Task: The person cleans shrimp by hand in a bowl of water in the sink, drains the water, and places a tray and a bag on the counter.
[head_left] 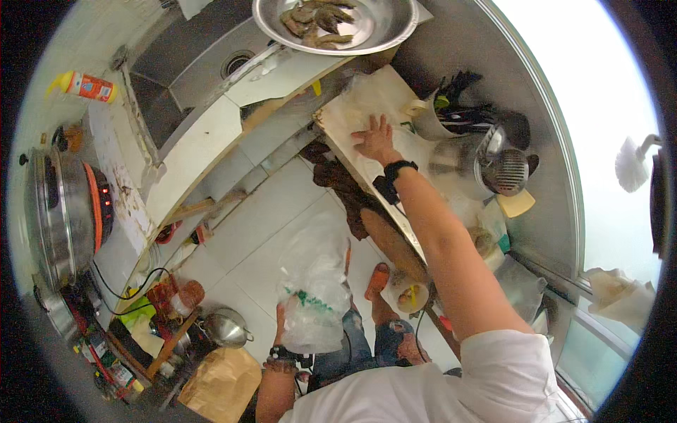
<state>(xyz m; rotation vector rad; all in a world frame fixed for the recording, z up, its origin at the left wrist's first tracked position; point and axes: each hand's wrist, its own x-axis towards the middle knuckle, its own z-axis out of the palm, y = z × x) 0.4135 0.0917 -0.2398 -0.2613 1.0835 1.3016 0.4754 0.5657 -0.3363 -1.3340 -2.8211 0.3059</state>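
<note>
A clear, crumpled plastic bag (310, 264) with green print hangs in front of my body, above the floor. My left hand (281, 321) is closed on it, its fingers mostly hidden behind the plastic. My right hand (377, 143) reaches out over the pale wooden tabletop (352, 123) at the right, fingers spread and nothing visible in them. Just beyond its fingertips lies some thin, see-through plastic (371, 90). A container (436, 121) holding dark-handled utensils stands to the right of that hand.
A metal basin (384, 44) with shrimp-like pieces sits on the counter by the sink (204, 63). A yellow bottle (84, 86) and a lidded pan (62, 218) are at the left. A steel pot (224, 327) and brown paper bag (222, 384) lie low left.
</note>
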